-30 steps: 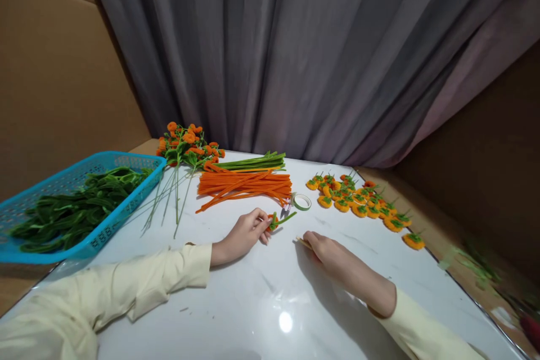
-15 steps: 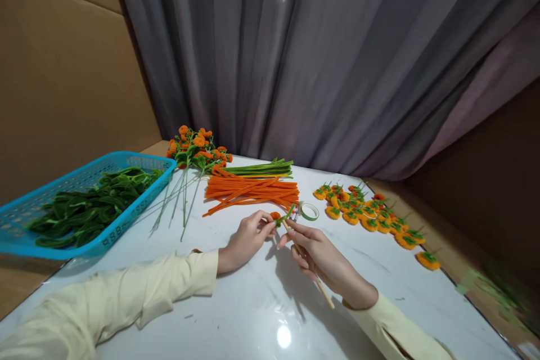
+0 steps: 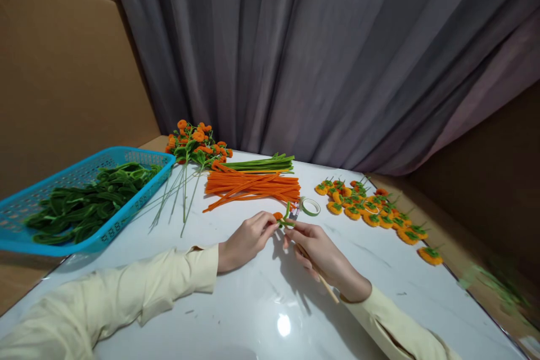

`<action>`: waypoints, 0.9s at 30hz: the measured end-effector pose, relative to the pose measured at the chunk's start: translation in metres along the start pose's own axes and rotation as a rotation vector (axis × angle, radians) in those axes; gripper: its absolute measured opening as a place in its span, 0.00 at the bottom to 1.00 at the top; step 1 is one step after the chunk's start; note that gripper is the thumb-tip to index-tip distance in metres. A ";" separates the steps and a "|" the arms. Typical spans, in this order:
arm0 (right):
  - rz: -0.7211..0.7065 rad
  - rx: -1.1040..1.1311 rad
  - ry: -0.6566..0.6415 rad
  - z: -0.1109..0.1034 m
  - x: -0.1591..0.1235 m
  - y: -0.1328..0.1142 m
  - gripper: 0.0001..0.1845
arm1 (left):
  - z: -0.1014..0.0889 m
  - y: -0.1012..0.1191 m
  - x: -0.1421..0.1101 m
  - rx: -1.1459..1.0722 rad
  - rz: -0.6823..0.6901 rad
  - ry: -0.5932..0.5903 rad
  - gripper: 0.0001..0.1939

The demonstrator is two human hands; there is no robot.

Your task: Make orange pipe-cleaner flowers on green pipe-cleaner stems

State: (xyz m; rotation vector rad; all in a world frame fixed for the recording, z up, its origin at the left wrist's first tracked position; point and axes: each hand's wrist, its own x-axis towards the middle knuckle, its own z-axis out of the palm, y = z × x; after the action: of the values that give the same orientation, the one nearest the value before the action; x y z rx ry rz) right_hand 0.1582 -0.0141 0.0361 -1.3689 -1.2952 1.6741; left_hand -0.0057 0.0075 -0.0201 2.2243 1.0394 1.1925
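My left hand (image 3: 247, 241) is closed in a pinch on a small orange pipe-cleaner flower (image 3: 278, 216) above the white table. Green pipe cleaner (image 3: 288, 211) comes out beside the flower, one end pointing up and another reaching the fingertips of my right hand (image 3: 324, 256). That hand is closed around a thin wooden stick (image 3: 329, 288), whose lower end slants out below the palm toward me. Its upper tip is hidden by the fingers. Just beyond the hands lie a roll of green tape (image 3: 311, 207) and a small dark-and-pink item (image 3: 294, 211) that I cannot make out.
Orange pipe cleaners (image 3: 253, 185) and green ones (image 3: 261, 164) lie in piles behind the hands. At left stands a blue basket (image 3: 90, 244) of green leaves, with stemmed orange flowers (image 3: 198, 143) behind it. Several orange flower heads (image 3: 386, 220) spread along the right edge.
The green pipe cleaner at the flower has bent: one end now stands upward and another lies toward my right fingers. The wooden stick's upper tip has gone behind the fingers.
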 end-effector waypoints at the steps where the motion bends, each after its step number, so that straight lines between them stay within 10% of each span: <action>1: -0.009 0.025 0.004 0.000 0.000 0.000 0.10 | 0.000 0.000 0.000 -0.001 -0.002 -0.002 0.08; 27: -0.310 -0.666 0.014 -0.004 -0.011 0.005 0.08 | -0.011 0.015 0.013 -0.539 -0.502 -0.111 0.11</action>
State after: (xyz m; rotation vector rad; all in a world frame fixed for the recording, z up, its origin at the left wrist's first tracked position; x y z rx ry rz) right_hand 0.1657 -0.0242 0.0359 -1.4203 -2.0480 1.0560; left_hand -0.0039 0.0084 0.0028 1.4850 1.0019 0.9642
